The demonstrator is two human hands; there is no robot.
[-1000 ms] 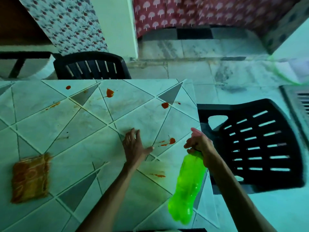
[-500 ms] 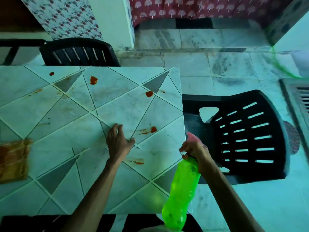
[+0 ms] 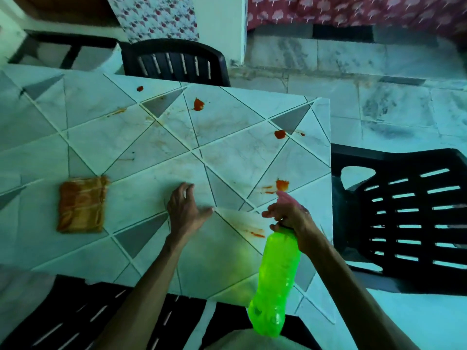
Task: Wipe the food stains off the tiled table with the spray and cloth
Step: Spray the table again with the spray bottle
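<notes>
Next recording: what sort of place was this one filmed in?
Probably a home dining area or a small eatery; I cannot tell which. A tiled table spattered with red food stains has black plastic chairs drawn up around it, with a stone-tile floor and patterned curtains behind.

Most of the table (image 3: 227, 152) is open tile. The only loose thing on it is the folded cloth (image 3: 80, 204) out left, well apart from the left hand (image 3: 185, 210) lying flat near the middle, so there's a free lane between them. The right hand (image 3: 290, 215) grips the green spray bottle (image 3: 275, 281) by the neck, and the bottle's body hangs across the near right corner and blocks it. Around the table it's tight: one black chair (image 3: 409, 218) sits just beside the right edge, a second chair (image 3: 174, 61) at the far edge, a third chair (image 3: 75, 317) at the near edge.
</notes>
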